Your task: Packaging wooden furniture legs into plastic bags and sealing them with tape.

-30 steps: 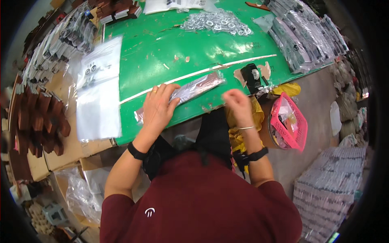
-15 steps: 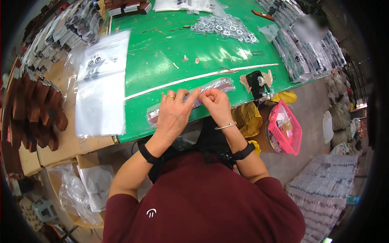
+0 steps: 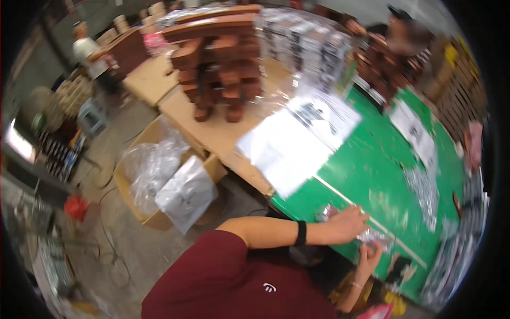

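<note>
A narrow packet in clear plastic [image 3: 375,238], with something brown inside, lies near the front edge of the green table. My left hand [image 3: 346,224] is closed over its middle, fingers bent across it and covering that part. At the packet's right end, my right hand [image 3: 367,258] pinches the plastic between thumb and fingers. The packet's other end [image 3: 325,212] sticks out past my left hand. Motion blur hides the finer detail of the fingertips.
White printed plastic bags [image 3: 297,141] lie at the table's left side. Behind them rises a stack of brown wooden pieces [image 3: 220,69]. A cardboard box [image 3: 127,186] of plastic bags stands at left. A black tape dispenser [image 3: 398,270] sits at right. Another person [image 3: 90,56] stands far left.
The view has swung to the left, so the box, the wood stack and another person show more. Both hands stay at the packet, now at the right of the picture.
</note>
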`<state>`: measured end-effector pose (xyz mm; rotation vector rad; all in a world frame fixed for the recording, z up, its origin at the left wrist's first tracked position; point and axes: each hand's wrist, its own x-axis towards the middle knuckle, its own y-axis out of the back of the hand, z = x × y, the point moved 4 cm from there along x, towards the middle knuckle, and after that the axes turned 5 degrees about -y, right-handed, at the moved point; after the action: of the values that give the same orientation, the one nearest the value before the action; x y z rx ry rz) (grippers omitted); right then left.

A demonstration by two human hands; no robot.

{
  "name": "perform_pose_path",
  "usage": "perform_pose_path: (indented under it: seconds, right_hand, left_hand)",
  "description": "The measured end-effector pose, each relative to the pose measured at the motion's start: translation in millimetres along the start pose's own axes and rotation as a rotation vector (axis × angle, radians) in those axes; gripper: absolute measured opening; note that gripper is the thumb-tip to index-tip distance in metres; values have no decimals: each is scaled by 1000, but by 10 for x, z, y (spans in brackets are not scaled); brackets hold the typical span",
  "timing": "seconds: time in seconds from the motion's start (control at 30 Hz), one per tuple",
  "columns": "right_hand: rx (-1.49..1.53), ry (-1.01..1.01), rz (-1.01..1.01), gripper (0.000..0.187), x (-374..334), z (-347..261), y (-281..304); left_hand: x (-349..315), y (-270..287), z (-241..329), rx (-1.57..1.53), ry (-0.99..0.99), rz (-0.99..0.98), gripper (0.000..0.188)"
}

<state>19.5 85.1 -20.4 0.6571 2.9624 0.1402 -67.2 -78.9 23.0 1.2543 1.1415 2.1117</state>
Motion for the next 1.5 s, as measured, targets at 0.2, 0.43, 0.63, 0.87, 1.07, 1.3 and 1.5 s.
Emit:
perform_pose_path:
  seconds: [0.2, 0.43, 0.63, 0.87, 1.07, 1.3, 1.5]
  right_hand:
    - [-145, 352, 65, 37, 145, 242, -202]
    - [-208, 346, 188, 35, 253, 261, -238]
    - [-387, 375, 147, 50, 383, 130, -250]
    - [-250, 420, 105, 64, 385, -50, -310]
    - [-243, 360, 45, 63, 292, 198, -194]
    - [-252, 346, 11, 46, 249, 374, -49]
    - [-250, 257, -46, 34, 171, 448, -39]
  left_hand:
    - [-65, -70, -149, -85, 118, -40, 32]
    - [77, -124, -272, -224, 129, -67, 28]
    - [169, -150, -482, -316, 207, -159, 30]
    - [310, -156, -783, -516, 345, -294, 30]
    - [351, -175, -891, -605, 334, -253, 32]
    - [374, -120, -794, -37, 255, -121, 73]
    - [-8, -203, -884, -27, 303, -242, 111]
